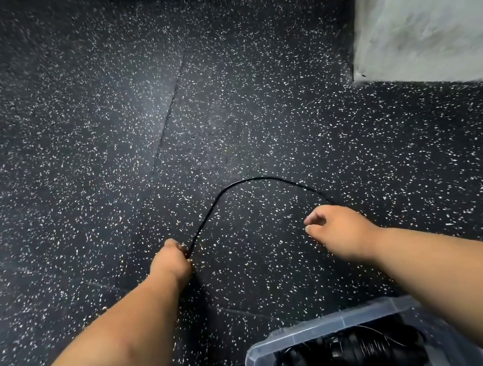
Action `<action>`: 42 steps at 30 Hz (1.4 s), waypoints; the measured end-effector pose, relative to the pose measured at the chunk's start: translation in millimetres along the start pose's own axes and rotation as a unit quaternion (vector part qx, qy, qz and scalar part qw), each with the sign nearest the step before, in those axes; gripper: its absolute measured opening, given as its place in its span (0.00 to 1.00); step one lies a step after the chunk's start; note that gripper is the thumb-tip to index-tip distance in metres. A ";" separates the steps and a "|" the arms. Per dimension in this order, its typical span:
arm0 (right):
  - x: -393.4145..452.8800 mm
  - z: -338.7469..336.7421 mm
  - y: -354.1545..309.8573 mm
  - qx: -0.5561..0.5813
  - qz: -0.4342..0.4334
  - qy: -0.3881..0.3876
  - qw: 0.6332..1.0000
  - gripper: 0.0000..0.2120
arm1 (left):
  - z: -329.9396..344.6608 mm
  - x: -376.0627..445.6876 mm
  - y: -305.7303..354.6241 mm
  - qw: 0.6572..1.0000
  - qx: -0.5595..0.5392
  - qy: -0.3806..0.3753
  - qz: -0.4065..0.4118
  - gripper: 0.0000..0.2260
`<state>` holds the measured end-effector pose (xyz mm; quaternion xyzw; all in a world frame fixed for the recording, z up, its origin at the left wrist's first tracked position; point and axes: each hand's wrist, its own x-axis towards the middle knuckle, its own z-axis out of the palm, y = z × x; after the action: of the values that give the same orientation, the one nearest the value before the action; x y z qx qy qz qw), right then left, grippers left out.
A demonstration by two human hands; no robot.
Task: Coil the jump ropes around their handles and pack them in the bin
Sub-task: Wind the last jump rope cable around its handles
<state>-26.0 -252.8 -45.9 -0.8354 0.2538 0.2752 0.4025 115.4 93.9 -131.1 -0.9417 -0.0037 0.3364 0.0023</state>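
Nearest you, below your right forearm, the clear bin (342,323) already holds black coiled ropes (351,357); its rim sits close under that arm, so lift clear of it when you swing back to pack.

Further out, your left hand (172,260) is curled tight around one end of the black jump rope (234,184); whether a handle sits inside that fist cannot be told. Your right hand (339,226) is loosely curled with thumb and fingertips nearly meeting. The rope runs in behind it, but a real grip on it does not show.

Between and beyond both hands the rope arches in a slack loop on the speckled floor (71,145). To coil well, you likely want to hold the left fist steady and feed even turns with the right, keeping light tension so the loop does not kink.

Beyond the left hand the floor is open. Past the right hand a pale wall (434,13) closes that side, so sweep leftward.
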 end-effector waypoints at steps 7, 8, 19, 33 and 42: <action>-9.7 9.2 5.8 0.028 0.003 -0.002 1.000 0.05 | 8.0 -4.1 5.5 0.987 0.156 -0.024 0.015 0.12; -14.6 9.4 6.1 0.027 0.005 -0.001 1.000 0.05 | 2.8 -7.9 9.3 0.989 0.149 -0.018 0.020 0.13; -117.0 -58.0 -28.9 0.036 -0.120 0.233 0.964 0.42 | -181.4 -174.9 137.2 0.896 -0.119 0.196 0.380 0.08; -363.0 -112.8 -82.6 0.152 -0.291 0.263 0.907 0.17 | -192.9 -448.3 141.0 0.850 -0.225 0.182 0.440 0.01; -489.6 -94.9 -96.8 0.410 -0.358 0.133 0.828 0.10 | -135.5 -556.0 123.9 0.830 -0.312 0.066 0.457 0.15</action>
<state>-291.6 -177.7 380.7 -0.6544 0.0777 -0.1318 0.7405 -228.2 -34.9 325.2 -0.8061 0.3227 0.2174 -0.4459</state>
